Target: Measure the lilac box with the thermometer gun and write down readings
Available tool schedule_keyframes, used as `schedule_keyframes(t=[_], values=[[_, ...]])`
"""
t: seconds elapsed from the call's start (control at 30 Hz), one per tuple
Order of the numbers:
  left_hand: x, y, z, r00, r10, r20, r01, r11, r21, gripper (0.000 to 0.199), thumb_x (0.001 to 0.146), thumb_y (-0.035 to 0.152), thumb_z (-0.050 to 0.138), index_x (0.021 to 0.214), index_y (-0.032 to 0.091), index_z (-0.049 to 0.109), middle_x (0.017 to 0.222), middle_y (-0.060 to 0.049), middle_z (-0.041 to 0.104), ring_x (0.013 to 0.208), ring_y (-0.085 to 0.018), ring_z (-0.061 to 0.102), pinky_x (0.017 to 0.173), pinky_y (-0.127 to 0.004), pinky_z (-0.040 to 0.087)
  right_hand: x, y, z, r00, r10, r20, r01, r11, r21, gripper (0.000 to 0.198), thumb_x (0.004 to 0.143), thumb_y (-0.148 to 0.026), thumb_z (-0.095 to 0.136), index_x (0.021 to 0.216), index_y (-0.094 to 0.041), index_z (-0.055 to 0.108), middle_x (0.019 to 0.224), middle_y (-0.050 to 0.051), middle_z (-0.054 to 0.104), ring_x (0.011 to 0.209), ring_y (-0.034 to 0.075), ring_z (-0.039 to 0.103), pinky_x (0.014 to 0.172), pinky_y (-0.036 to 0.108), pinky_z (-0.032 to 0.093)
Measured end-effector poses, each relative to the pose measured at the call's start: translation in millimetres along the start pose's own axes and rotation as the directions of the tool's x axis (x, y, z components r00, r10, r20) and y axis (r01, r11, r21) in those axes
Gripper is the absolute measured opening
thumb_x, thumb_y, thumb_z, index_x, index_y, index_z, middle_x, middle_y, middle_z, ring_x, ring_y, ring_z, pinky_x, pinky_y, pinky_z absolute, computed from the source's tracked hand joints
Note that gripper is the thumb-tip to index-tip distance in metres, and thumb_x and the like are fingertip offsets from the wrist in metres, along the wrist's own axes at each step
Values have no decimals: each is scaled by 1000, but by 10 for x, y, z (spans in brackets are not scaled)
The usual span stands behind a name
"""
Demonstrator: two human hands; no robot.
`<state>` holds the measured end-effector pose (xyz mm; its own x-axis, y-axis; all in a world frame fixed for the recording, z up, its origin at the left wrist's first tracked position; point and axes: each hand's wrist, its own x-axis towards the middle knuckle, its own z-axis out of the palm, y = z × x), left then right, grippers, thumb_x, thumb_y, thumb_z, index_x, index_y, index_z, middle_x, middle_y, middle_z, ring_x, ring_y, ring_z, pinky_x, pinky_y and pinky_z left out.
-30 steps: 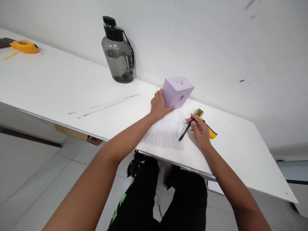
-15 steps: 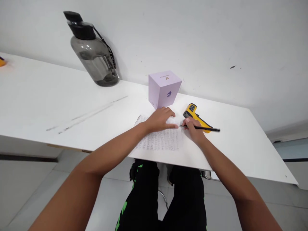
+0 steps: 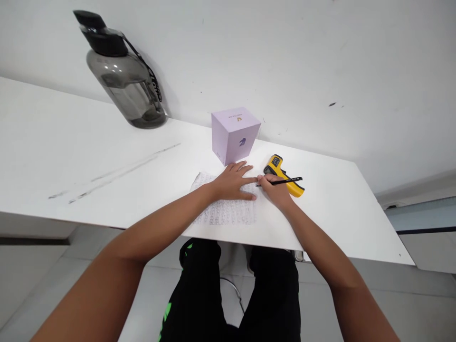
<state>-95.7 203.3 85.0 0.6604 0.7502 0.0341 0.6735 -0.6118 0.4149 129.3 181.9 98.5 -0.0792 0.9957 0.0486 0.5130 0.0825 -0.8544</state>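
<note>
A sheet of paper [image 3: 228, 213] covered in rows of small dark marks lies near the table's front edge. My left hand [image 3: 233, 183] rests on it with the fingers spread, hiding part of the sheet. In my right hand [image 3: 276, 191] is a black pencil or pen [image 3: 288, 181], its tip at the sheet's right edge, close to my left index finger. Just beyond my right hand lies a yellow and black infrared thermometer [image 3: 285, 173], partly hidden by that hand. A lilac box [image 3: 237, 135] stands behind my left hand.
A large grey see-through water bottle [image 3: 124, 80] with a black lid stands at the back left by the white wall [image 3: 267, 57]. Dark streaks mark the white table [image 3: 107, 142] on the left. My knees are below its front edge.
The whole view has shifted, so most things appear farther left. My left fingers have spread wider over the paper. The pen in my right hand now slants upward to the right.
</note>
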Motion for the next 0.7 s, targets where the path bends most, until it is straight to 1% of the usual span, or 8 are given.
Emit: schedule_keyframes(t=[0.2, 0.3, 0.37, 0.47, 0.6, 0.7], values=[[-11, 46, -41, 999, -13, 37, 13, 1000, 1, 82, 98, 85, 68, 169, 43, 63, 194, -8, 38, 184, -47, 21, 145, -74, 18, -11, -14, 25, 1000, 26, -7, -26, 1000, 3, 44, 83, -65, 67, 63, -26, 69, 62, 1, 62, 68, 21, 59, 71, 38, 49], [-11, 66, -53, 998, -26, 49, 26, 1000, -1, 81, 99, 82, 69, 169, 40, 63, 195, -9, 35, 184, -48, 20, 146, -74, 16, -16, -17, 23, 999, 40, -5, -40, 999, 18, 43, 82, -64, 68, 63, -26, 69, 62, 2, 63, 69, 21, 60, 69, 37, 49], [-8, 71, -52, 998, -27, 48, 27, 1000, -2, 82, 99, 82, 69, 169, 41, 63, 195, -8, 35, 184, -48, 19, 146, -74, 15, -15, -20, 21, 999, 46, -21, -46, 999, 26, 43, 83, -62, 68, 63, -25, 70, 61, 2, 64, 69, 21, 60, 69, 37, 49], [-4, 70, -49, 999, -21, 45, 22, 1000, -10, 82, 98, 85, 68, 168, 43, 63, 194, -6, 37, 184, -46, 19, 146, -73, 16, -14, -26, 18, 998, 41, -41, -41, 999, 19, 42, 83, -61, 68, 62, -25, 70, 59, 2, 62, 68, 21, 59, 69, 37, 49], [-9, 66, -51, 999, -16, 27, 17, 999, -35, 79, 97, 81, 72, 166, 41, 66, 193, -8, 39, 184, -47, 21, 146, -71, 19, -16, -21, 13, 999, 31, -43, -31, 1000, 7, 42, 85, -61, 68, 63, -25, 70, 60, 2, 63, 69, 22, 59, 68, 37, 48], [-11, 58, -47, 1000, -7, 14, 7, 999, -48, 77, 98, 81, 71, 164, 42, 68, 193, -7, 40, 184, -46, 22, 146, -70, 20, -13, -13, 12, 999, 23, -41, -23, 1000, -1, 42, 84, -61, 68, 61, -26, 69, 60, 2, 61, 68, 21, 58, 68, 37, 47]])
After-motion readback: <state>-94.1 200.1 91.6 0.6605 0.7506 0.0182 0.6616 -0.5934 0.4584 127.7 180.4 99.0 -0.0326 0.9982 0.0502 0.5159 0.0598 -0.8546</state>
